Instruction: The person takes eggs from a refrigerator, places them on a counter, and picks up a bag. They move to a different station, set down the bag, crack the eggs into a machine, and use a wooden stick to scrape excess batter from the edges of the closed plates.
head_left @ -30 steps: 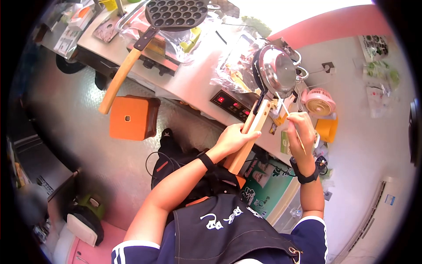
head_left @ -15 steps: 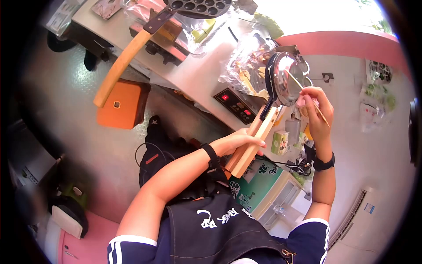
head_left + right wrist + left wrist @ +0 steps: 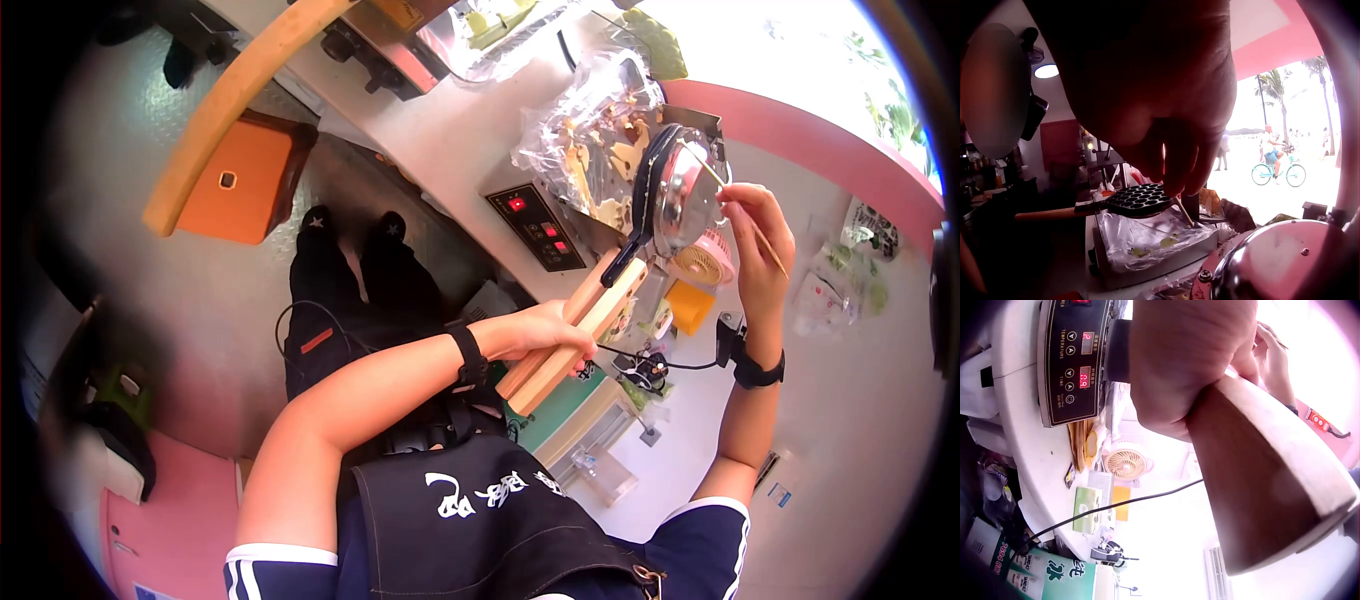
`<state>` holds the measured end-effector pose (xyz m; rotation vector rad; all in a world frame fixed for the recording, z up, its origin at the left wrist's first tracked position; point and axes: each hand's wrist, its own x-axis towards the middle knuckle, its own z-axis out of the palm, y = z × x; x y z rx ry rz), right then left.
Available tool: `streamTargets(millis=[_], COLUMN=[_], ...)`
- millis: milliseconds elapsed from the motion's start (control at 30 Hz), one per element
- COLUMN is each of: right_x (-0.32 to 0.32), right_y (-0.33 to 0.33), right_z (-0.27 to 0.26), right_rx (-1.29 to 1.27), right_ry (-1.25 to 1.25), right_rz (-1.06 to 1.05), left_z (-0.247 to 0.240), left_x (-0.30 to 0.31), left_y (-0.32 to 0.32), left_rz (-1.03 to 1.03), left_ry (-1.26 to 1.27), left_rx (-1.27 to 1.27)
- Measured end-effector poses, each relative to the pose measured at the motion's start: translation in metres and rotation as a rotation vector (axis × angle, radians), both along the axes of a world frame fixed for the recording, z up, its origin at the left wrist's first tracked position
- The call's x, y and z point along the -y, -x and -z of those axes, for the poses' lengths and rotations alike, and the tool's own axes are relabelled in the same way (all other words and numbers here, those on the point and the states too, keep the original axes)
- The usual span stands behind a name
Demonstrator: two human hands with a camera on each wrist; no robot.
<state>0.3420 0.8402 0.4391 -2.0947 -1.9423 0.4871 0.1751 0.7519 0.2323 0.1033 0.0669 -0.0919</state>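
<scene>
In the head view my left hand grips the two wooden handles of a round hinged pan, whose metal halves are held upright on edge over the cooker. My right hand pinches a thin wooden stick, its far end by the pan's shiny outer face. The left wrist view shows the left hand wrapped round the thick handle. From the right wrist, the right hand's fingers hold the stick, with the shiny pan at lower right.
The control panel has lit red displays. Beside it lies a plastic-lined tray with pale scraps. A second wooden handle reaches over the counter edge at the left, above an orange stool. A pink fan stands behind the pan.
The view has shifted, with the pan and both hands appearing further right. My right hand has raised the stick from the pan's handle end to its outer face. My left hand keeps its grip.
</scene>
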Motion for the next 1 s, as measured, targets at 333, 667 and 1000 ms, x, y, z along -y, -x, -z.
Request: streamTargets(millis=[333,667,1000], right_x=[-0.048,-0.024,-0.008], right_y=[-0.011,0.000,0.003], right_z=[0.023,0.032,0.020], right_rx=[-0.001,0.292,0.323], right_ry=[0.305,0.199,-0.042], right_rz=[-0.006,-0.350,-0.321], left_z=[-0.017,-0.023,-0.018], left_x=[0.004,0.015,0.021], left_y=[-0.001,-0.006,-0.012], left_rz=[-0.143,-0.183,-0.169], left_ry=[-0.154,-0.248,-0.306], left_rx=[-0.088,-0.212,-0.244])
